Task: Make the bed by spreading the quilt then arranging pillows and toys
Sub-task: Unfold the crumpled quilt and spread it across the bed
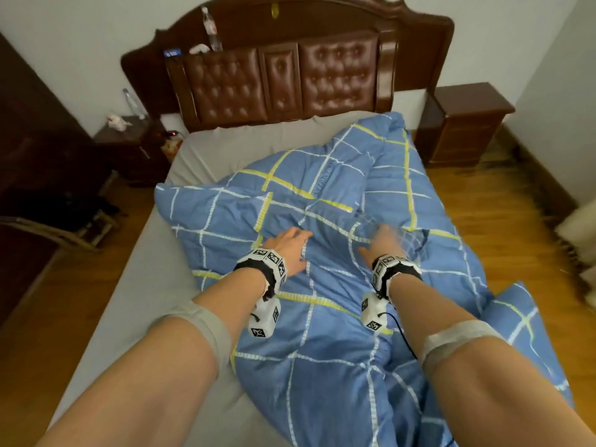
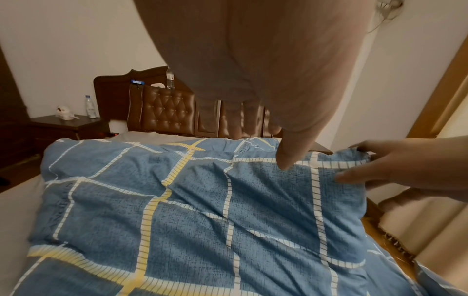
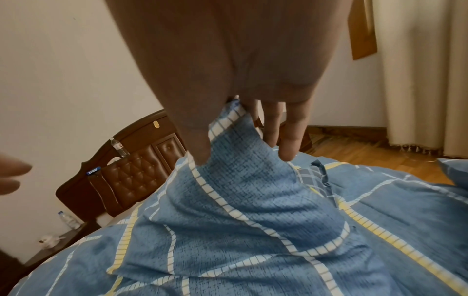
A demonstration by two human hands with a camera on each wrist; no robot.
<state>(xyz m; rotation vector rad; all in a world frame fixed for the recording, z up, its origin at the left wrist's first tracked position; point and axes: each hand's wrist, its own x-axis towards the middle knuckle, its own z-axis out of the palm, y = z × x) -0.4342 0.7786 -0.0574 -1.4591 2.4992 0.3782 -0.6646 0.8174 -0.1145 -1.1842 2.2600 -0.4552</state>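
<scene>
A blue quilt with white and yellow checks lies crumpled over the middle and right of the bed. The grey sheet is bare on the left and near the headboard. My left hand lies on the quilt with straight fingers; in the left wrist view the left hand hovers low, its thumb tip touching the quilt. My right hand, blurred, pinches a raised fold of the quilt between thumb and fingers. A pillow in matching fabric sits at the bed's right edge.
A dark wooden headboard with leather panels holds a water bottle. Nightstands stand at the left and right. Wooden floor runs along the right side, with a curtain beyond. Dark furniture lines the left.
</scene>
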